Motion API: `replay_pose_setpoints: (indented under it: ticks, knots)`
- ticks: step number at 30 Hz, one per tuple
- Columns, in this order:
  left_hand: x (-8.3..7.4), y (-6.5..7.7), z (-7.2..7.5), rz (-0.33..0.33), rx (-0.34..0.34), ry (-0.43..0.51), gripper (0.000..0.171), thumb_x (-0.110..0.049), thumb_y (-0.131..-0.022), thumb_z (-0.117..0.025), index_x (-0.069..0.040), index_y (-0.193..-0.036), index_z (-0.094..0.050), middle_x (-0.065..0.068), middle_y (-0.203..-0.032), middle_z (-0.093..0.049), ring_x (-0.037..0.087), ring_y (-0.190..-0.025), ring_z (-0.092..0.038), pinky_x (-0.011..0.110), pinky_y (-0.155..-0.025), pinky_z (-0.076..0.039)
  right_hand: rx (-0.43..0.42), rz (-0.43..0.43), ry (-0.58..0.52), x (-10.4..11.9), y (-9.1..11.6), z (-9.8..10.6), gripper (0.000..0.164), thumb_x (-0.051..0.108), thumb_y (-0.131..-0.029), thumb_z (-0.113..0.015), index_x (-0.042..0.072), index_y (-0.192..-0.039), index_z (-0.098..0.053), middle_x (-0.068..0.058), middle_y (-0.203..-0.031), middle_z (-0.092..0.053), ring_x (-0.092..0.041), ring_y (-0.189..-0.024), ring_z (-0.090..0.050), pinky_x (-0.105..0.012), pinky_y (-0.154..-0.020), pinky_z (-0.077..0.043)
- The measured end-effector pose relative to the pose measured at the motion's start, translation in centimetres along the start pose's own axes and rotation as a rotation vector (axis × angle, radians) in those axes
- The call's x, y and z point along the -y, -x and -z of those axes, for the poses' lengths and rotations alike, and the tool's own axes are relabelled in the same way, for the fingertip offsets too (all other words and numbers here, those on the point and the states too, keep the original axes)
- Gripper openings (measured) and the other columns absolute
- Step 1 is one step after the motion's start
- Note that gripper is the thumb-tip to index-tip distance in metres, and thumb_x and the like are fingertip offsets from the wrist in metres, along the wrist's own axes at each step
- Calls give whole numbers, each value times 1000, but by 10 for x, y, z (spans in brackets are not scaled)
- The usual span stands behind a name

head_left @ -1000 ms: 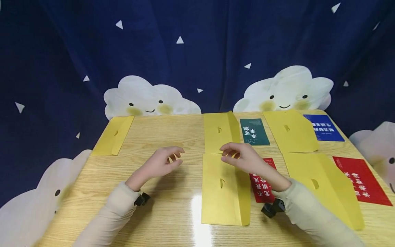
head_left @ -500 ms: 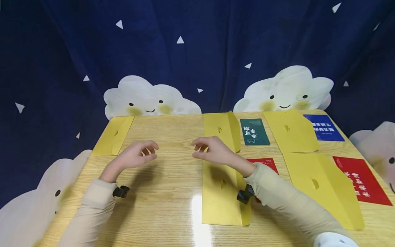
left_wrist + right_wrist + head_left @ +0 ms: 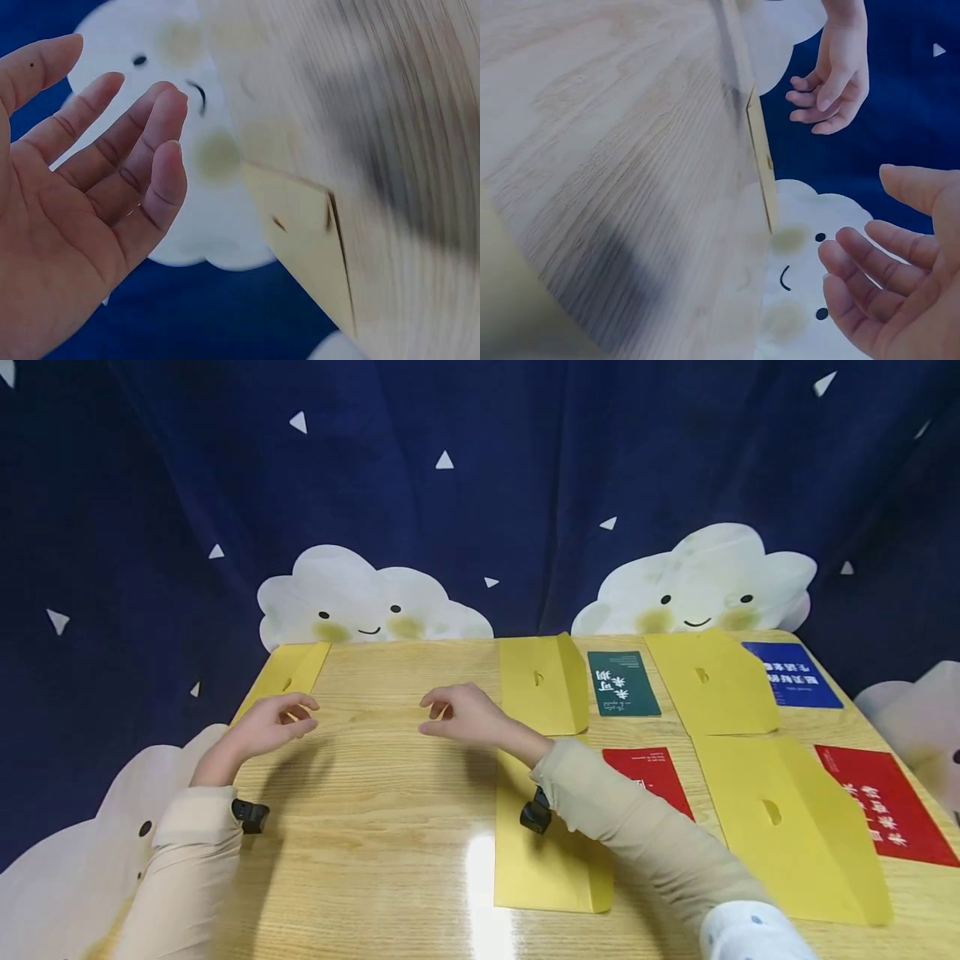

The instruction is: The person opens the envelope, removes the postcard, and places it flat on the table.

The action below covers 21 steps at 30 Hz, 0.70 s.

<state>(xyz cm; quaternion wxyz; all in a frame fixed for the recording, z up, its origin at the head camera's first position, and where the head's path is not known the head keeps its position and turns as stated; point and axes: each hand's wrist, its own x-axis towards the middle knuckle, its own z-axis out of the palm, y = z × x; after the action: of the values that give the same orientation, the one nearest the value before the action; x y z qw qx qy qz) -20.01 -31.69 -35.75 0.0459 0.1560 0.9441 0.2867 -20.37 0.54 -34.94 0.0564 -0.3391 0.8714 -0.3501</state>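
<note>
My left hand hovers over the left side of the table, its fingers loosely bent and nothing in them. It is nearest to a yellow envelope at the far left corner and hides part of it. The left wrist view shows this envelope apart from the fingers. Above the middle of the table my right hand is held in the air, relaxed and holding nothing. Beneath the right forearm lies a yellow envelope, partly covered. Behind it is another yellow envelope with its flap to the right.
A green card and a partly hidden red card lie right of the middle envelopes. Farther right are two more yellow envelopes, a blue card and a red card. A dark blue curtain hangs behind the wooden table.
Both hands have moved left across the table. The left hand has come in front of the far-left envelope, and the right hand has left the middle envelopes. Envelopes and cards lie as before.
</note>
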Motion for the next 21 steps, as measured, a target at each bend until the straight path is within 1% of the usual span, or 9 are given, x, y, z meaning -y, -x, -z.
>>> replay_pose_setpoints:
  ticks: [3,7,11,14,17,21]
  knots:
    - [10,2,7,62,-5,-12,32,-17,-89,-58,4,-113,-54,22,-96,-61,29,-75,-61,32,-61,-47,7,-14,-22,1,-12,-9,37,24,-83,-67,5,-115,-61,-7,-94,-66,-15,-80,-62,-21,-70,-46]
    - [24,2,15,105,-21,-58,40,-21,-90,-56,4,-121,-50,26,-103,-59,34,-83,-60,39,-66,-49,23,-18,-34,0,-31,-23,41,27,-84,-66,6,-118,-59,-10,-99,-65,-15,-81,-62,-21,-70,-46]
    - [37,1,21,157,-56,-91,51,-24,-91,-53,5,-130,-41,31,-114,-52,42,-96,-54,49,-75,-46,47,-14,-22,4,-51,-39,49,31,-84,-65,6,-125,-54,-12,-108,-63,-17,-87,-61,-22,-74,-46]
    - [46,0,22,209,-82,-88,56,-24,-90,-53,5,-134,-36,34,-121,-45,45,-101,-49,52,-78,-43,75,1,12,7,-65,-54,57,34,-85,-63,7,-132,-47,-12,-118,-59,-20,-97,-60,-23,-80,-45]
    - [55,-3,21,270,-81,-84,60,-26,-90,-53,6,-135,-31,36,-126,-38,47,-106,-44,55,-82,-41,129,15,118,10,-76,-71,65,40,-86,-61,9,-138,-38,-10,-129,-50,-21,-112,-52,-26,-90,-41]
    - [68,-6,19,337,-29,-102,64,-29,-90,-51,7,-136,-26,39,-128,-32,51,-112,-37,59,-88,-34,199,42,318,14,-85,-92,71,48,-85,-57,13,-142,-33,-9,-138,-40,-22,-121,-44,-30,-96,-38]
